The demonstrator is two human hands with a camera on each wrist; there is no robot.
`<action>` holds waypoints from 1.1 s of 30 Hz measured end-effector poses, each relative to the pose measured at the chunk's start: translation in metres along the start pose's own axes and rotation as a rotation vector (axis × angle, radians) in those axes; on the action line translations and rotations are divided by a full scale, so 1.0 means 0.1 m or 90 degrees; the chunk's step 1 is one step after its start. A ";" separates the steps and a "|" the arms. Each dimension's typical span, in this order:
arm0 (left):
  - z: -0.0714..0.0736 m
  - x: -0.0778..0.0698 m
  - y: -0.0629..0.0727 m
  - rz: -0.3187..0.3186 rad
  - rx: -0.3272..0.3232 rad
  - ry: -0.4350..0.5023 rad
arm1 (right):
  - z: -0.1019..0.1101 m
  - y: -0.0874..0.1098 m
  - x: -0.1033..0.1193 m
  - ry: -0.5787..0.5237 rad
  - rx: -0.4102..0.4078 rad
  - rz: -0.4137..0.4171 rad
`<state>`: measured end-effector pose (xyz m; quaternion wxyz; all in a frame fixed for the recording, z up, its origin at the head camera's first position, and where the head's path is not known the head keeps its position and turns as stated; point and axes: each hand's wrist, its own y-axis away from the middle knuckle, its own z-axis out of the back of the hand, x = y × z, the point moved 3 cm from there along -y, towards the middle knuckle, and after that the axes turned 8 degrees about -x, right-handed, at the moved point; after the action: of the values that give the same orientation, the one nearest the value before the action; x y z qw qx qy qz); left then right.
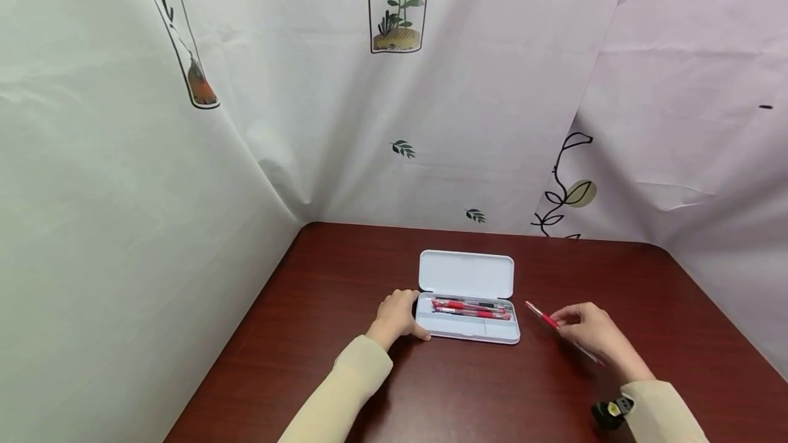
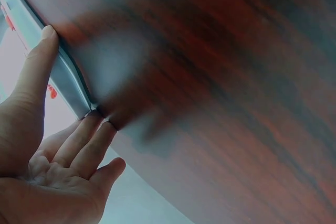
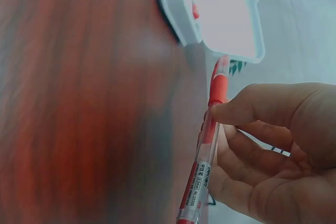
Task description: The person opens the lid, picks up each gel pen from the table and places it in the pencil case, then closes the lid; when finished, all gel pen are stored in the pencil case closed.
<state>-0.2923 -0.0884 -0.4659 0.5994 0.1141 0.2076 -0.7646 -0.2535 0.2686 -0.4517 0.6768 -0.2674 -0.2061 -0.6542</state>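
Note:
A white pencil case (image 1: 452, 326) lies on the table with its lid (image 1: 466, 274) raised at the back. Several red pens (image 1: 480, 314) and what looks like a darker one are in its rear compartment. My left hand (image 1: 397, 314) holds the case's left end, thumb at the front edge; in the left wrist view the fingers bend against the end of the case (image 2: 73, 85). To the right of the case, my right hand (image 1: 592, 332) pinches a red gel pen (image 3: 202, 174) between thumb and fingers, its capped end pointing towards the case.
The dark reddish wooden table (image 1: 468, 395) has a patterned white cloth (image 1: 345, 122) behind it and at both sides. A small black device (image 1: 609, 413) is at the right sleeve. A narrow divider splits the case's front compartment.

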 end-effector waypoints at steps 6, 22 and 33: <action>-0.02 0.02 0.00 -0.005 -0.001 0.007 | -0.07 -0.10 0.17 -0.004 0.001 0.016; 0.00 0.00 0.00 -0.011 -0.004 0.019 | -0.26 -0.32 0.49 -0.038 0.021 0.011; 0.02 -0.02 0.01 -0.004 0.002 -0.008 | -0.46 -0.49 0.65 -0.043 0.053 0.028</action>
<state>-0.2906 -0.0873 -0.4636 0.5981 0.1096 0.2033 -0.7674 -0.3019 0.1891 -0.4420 0.6940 -0.2654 -0.2503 -0.6207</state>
